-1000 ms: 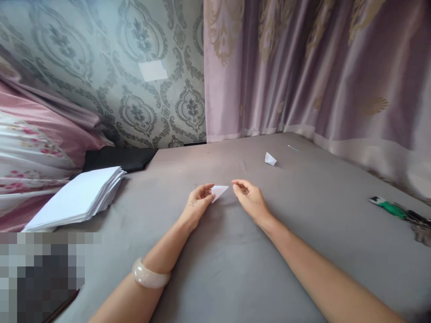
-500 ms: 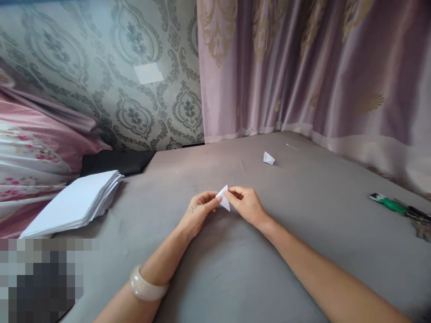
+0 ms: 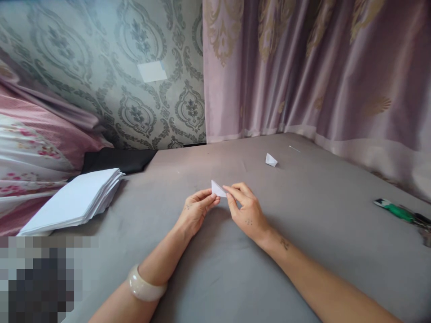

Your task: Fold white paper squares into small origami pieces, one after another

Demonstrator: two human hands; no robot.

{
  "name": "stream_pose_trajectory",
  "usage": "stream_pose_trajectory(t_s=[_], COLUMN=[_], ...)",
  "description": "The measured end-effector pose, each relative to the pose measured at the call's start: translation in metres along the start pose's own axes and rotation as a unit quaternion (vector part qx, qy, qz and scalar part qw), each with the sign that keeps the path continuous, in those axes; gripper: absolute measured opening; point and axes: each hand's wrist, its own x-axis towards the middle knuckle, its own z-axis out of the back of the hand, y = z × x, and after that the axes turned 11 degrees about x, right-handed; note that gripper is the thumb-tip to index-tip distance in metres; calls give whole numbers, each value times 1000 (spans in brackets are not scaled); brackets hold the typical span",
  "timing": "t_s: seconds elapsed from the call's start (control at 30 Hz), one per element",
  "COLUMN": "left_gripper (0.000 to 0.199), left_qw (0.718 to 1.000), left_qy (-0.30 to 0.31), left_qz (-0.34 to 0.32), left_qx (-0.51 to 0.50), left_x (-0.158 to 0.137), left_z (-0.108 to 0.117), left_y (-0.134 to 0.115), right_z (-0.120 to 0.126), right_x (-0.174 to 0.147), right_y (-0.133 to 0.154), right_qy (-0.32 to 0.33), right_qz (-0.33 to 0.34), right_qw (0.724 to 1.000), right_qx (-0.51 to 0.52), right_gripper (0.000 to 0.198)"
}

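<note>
A small folded piece of white paper (image 3: 218, 189), triangular in outline, is held up between my two hands above the grey surface. My left hand (image 3: 197, 207) pinches its lower left edge between thumb and fingers. At the paper's right corner, the thumb and index finger of my right hand (image 3: 247, 207) close on the tip. Farther back and to the right lies a second folded white paper piece (image 3: 271, 160), touched by neither hand.
A thick stack of white paper (image 3: 72, 197) lies at the left, by a black cloth (image 3: 119, 160). A green-handled tool (image 3: 397, 211) is at the right edge, beside dark metal items. A thin white stick (image 3: 295, 149) lies near the curtain (image 3: 262, 98).
The folded paper has turned in my hands, its point now at the upper left. My right hand has shifted its grip to the paper's right corner.
</note>
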Motion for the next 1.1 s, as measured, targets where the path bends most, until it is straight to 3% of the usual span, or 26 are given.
stream_pose_trajectory(t_s=[0.33,0.6,0.77,0.9,1.0,1.1], left_gripper=[27,29,28,26,28,35], left_qw=[1000,999,991,981,980,987], left_qy=[-6,-6,-8,-6,11,64], left_qz=[5,-19,-45,-69,-77,-63], left_qx=[27,44,125,179,183,134], left_x=[-1,-1,-5,-11,-14,-14], left_z=[1,2,-2,-8,-11,-10], left_y=[3,6,4,0,-4,-7], right_z=[-1,-3,-3,-4,1,10], right_x=[-4,-4,-1,3,7,12], right_y=[1,10,4,-5,-7,-7], right_qy=[69,68,37,33,47,104], right_qz=[13,-15,-108,-202,-261,-314], right_qw=[995,997,993,973,947,900], right_qx=[-77,-28,40,108,181,284], right_gripper=[37,31,16,20,26,30])
